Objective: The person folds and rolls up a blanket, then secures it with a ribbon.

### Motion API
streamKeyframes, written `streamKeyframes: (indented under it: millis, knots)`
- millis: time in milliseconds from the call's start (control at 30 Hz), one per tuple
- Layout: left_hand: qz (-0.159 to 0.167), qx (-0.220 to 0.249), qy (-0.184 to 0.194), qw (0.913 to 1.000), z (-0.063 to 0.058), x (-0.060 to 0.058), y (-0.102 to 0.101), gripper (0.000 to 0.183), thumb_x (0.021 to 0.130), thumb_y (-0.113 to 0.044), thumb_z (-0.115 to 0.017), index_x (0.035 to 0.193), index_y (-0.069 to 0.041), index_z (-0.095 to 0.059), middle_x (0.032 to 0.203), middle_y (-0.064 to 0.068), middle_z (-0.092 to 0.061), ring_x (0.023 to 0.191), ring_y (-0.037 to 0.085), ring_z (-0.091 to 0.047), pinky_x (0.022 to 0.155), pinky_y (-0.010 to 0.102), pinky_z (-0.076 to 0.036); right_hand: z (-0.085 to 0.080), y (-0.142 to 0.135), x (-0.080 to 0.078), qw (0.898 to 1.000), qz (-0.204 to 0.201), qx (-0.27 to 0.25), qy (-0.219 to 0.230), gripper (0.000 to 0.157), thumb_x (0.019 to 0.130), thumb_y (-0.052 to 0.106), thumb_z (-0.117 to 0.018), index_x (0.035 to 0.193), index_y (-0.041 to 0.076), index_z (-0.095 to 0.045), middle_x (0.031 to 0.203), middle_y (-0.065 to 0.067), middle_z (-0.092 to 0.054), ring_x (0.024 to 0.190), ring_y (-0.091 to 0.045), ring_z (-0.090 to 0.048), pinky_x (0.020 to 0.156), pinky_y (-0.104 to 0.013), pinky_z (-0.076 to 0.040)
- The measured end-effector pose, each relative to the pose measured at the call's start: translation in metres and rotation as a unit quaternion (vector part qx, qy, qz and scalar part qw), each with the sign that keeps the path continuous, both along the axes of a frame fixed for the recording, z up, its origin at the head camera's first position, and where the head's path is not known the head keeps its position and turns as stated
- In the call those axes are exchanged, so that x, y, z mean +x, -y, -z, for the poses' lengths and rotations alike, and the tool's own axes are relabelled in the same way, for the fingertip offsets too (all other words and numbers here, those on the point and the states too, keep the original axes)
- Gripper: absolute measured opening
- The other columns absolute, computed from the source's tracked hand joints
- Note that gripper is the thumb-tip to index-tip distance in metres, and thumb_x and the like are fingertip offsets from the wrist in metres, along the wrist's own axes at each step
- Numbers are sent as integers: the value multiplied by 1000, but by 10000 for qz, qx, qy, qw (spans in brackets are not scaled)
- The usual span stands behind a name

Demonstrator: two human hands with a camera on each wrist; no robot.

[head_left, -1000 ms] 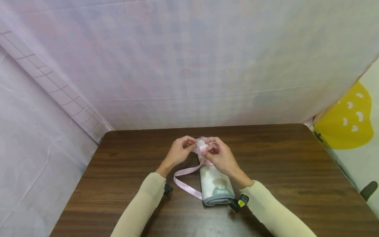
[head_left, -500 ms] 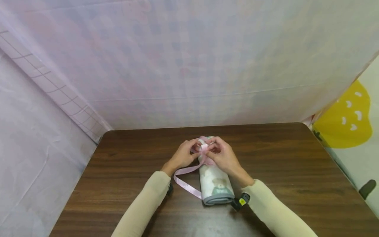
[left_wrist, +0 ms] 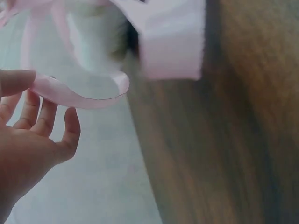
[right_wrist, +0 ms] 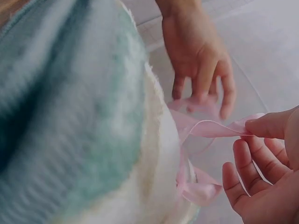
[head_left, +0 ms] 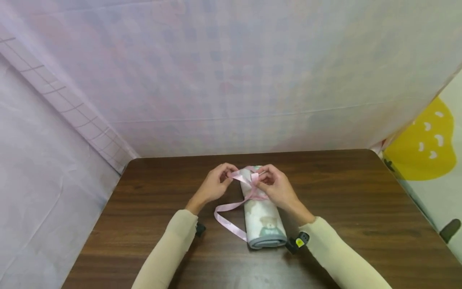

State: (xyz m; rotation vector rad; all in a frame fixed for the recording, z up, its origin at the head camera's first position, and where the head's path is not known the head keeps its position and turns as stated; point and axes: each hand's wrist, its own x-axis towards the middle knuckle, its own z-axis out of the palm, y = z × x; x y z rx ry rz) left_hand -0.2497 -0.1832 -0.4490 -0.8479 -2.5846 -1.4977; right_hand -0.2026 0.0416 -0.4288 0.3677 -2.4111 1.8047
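Observation:
A rolled white blanket or towel (head_left: 257,214) with a bear print and grey edging lies lengthwise on the table. Pink satin ribbon (head_left: 231,228) is wrapped round its far half and trails in a loop off its left side. With thumb and fingertips my left hand (head_left: 212,185) pinches one length of the ribbon, left of the roll; the left wrist view shows that ribbon (left_wrist: 70,96) curving away from the thumb. My right hand (head_left: 279,189) pinches another ribbon part over the roll's right side. In the right wrist view, this ribbon (right_wrist: 212,128) runs from the thumb to the roll.
The dark wood-grain table (head_left: 155,233) extends on both sides of the roll. A pale checked cloth (head_left: 231,92) hangs behind its far edge. To the right is a white wall covering with a yellow printed shape (head_left: 429,144).
My left hand moved in to the ribbon crossing beside the right hand, then drew back left with a ribbon length. My right hand shifted slightly right, and the ribbon between them is spread wider.

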Motion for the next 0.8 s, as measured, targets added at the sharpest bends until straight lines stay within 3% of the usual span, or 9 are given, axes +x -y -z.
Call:
streamKeyframes:
  millis: [167, 333, 467, 667, 800]
  knots:
    - [21, 486, 271, 9985, -17, 7, 9, 29, 89, 8, -62, 115, -5, -63, 85, 8, -55, 73, 18, -54, 65, 30, -47, 1, -4, -2, 9999, 107, 44, -3, 23, 84, -8, -70, 104, -2, -59, 84, -18, -71, 74, -11, -63, 69, -20, -50]
    - [379, 1176, 548, 9908, -36, 18, 13, 32, 89, 12, -59, 118, -2, -60, 85, 12, -53, 72, 24, -57, 62, 25, -51, 2, -8, -3, 9998, 188, 63, 51, 24, 84, -8, -71, 104, -2, -59, 84, -19, -71, 73, -12, -62, 67, -20, -50]
    - [894, 1530, 599, 9824, -49, 29, 13, 30, 90, 12, -57, 118, 1, -58, 86, 14, -52, 78, 27, -60, 68, 29, -56, 4, -9, -4, 9997, 215, 90, 116, 24, 85, -7, -71, 105, -2, -59, 84, -19, -71, 71, -13, -61, 64, -20, -48]
    - [1850, 1429, 43, 9723, -57, 45, 7, 29, 90, 11, -59, 118, 5, -57, 87, 14, -52, 76, 13, -54, 67, 25, -49, 3, -11, -6, 9988, 278, 351, 187, 23, 86, -6, -70, 106, -1, -59, 85, -16, -70, 73, -14, -61, 63, -21, -48]
    - [2307, 1392, 5, 9630, -61, 58, -4, 29, 90, 10, -59, 118, 4, -56, 87, 14, -54, 77, 11, -54, 67, 25, -49, 3, -13, -8, 9987, 266, 378, 223, 24, 86, -7, -69, 106, -1, -59, 86, -16, -70, 74, -15, -61, 63, -21, -49]
